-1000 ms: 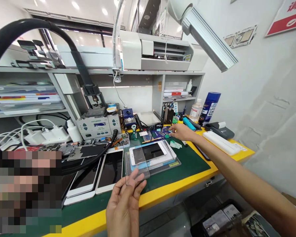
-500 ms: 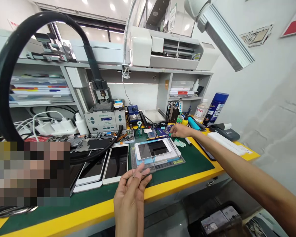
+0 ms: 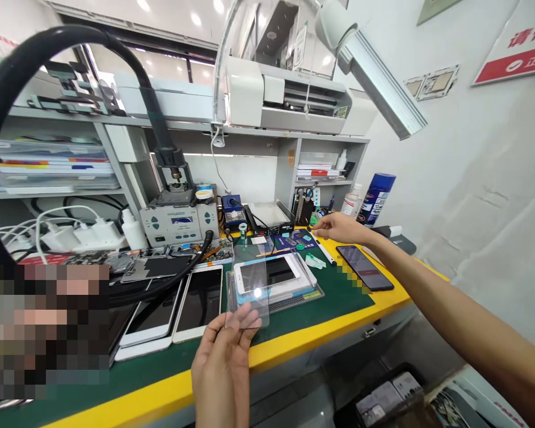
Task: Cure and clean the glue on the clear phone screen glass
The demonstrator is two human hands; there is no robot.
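Note:
My left hand (image 3: 223, 362) holds a clear glass sheet (image 3: 250, 285) by its lower edge, upright over the front of the bench. Behind the sheet a white phone (image 3: 267, 274) lies face up on a blue pad and grey mat (image 3: 314, 293). My right hand (image 3: 336, 227) reaches far back over the green mat, fingers drawn together near small tools and a green object; I cannot make out what they hold. A dark phone (image 3: 364, 267) lies just right of that arm.
Several phones (image 3: 200, 306) lie left of centre. A soldering station (image 3: 178, 223) with a thick black hose, a heating plate (image 3: 270, 215), a blue spray can (image 3: 377, 199) and bottles line the back. Shelves and a lamp arm (image 3: 378, 83) hang overhead. A blurred patch covers the lower left.
My left hand has tilted the glass sheet more upright. My right hand lifted slightly and shifted back right. The view swung, uncovering the dark phone.

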